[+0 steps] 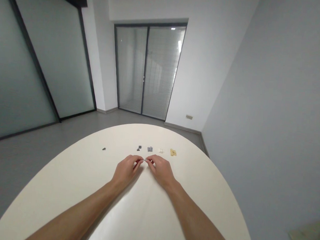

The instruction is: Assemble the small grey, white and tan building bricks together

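Both hands meet over the middle of a round white table [128, 218]. My left hand [125, 169] is closed in a pinch, and my right hand [161, 168] pinches from the other side. Between the fingertips sits a tiny grey piece [144, 159], mostly covered by the fingers and too small to name. Just beyond the hands lie small groups of pieces in a row: dark grey pieces [139, 147], blue-grey pieces [150, 149], white pieces [161, 151] and tan pieces [173, 152]. Farther left is a separate dark piece [104, 149].
The table's curved far edge [140, 124] lies a short way past the pieces. Beyond it are a grey floor [95, 122], a glass door with blinds [162, 70] and frosted panels [53, 50]. A plain wall [278, 104] rises on the right.
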`<state>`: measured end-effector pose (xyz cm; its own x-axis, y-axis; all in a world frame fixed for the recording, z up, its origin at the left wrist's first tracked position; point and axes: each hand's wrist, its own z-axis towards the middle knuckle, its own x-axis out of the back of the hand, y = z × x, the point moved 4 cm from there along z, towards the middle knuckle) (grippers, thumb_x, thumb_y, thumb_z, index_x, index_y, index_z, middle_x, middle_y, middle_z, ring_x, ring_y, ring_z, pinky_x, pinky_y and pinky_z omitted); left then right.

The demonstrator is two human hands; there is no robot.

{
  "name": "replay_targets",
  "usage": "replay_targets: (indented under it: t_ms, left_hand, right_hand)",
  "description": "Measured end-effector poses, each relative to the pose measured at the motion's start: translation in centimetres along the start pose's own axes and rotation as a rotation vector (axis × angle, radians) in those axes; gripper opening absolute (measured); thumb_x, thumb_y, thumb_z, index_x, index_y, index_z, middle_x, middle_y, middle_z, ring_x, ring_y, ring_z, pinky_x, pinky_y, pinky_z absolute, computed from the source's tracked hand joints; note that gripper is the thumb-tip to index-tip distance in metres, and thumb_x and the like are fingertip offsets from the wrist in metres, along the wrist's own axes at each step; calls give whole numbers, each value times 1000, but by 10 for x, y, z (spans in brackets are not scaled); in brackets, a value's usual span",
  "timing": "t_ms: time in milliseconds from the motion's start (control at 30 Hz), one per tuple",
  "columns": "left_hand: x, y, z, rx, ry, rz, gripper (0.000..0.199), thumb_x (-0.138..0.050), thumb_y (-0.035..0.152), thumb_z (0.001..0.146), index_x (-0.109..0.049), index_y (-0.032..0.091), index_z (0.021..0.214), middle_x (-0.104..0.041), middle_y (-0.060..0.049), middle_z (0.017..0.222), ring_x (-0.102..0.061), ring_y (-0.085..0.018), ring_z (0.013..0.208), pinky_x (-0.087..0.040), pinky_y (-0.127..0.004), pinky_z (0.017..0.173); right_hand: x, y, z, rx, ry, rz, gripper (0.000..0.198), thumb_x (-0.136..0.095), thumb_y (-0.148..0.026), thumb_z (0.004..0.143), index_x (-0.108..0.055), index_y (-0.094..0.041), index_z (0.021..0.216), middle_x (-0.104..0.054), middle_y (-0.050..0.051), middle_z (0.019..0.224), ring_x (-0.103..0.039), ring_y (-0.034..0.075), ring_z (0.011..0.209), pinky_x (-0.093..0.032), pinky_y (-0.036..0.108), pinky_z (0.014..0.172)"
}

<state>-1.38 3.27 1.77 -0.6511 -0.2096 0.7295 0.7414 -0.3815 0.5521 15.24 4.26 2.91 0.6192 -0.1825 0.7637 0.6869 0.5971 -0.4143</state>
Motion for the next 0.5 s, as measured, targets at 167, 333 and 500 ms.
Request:
replay_targets:
  t_ms: [167, 333, 500]
  left_hand:
    - [1, 2, 0, 7, -4, 9, 29, -45, 38, 96, -70, 24, 101, -72, -3, 98, -65, -21, 91, -49, -32, 81]
    - [0, 1, 0, 18, -14, 13, 31, -43, 38, 96, -69, 23, 104, -72, -4, 100, -65, -21, 94, -49, -33, 83]
    - [0, 1, 1, 18, -19, 21, 30, -43, 37, 96, -69, 23, 104, -73, -5, 101, -65, -22, 94, -49, -33, 84]
  right_hand:
    - [-1, 1, 0, 4, 1, -5, 22, -50, -33, 101, -69, -23, 103, -73, 3, 97, -67, 17, 90, -47, 27, 82]
    - [-3, 2, 0, -4, -10, -9, 22, -49, -32, 101, -68, -22, 105, -74, 3, 100, -67, 17, 91, -48, 27, 83]
    - [-2, 1, 0, -8, -6, -2, 21, -49, -27, 100, -68, -22, 106, -74, 4, 103, -68, 18, 94, -48, 28, 85]
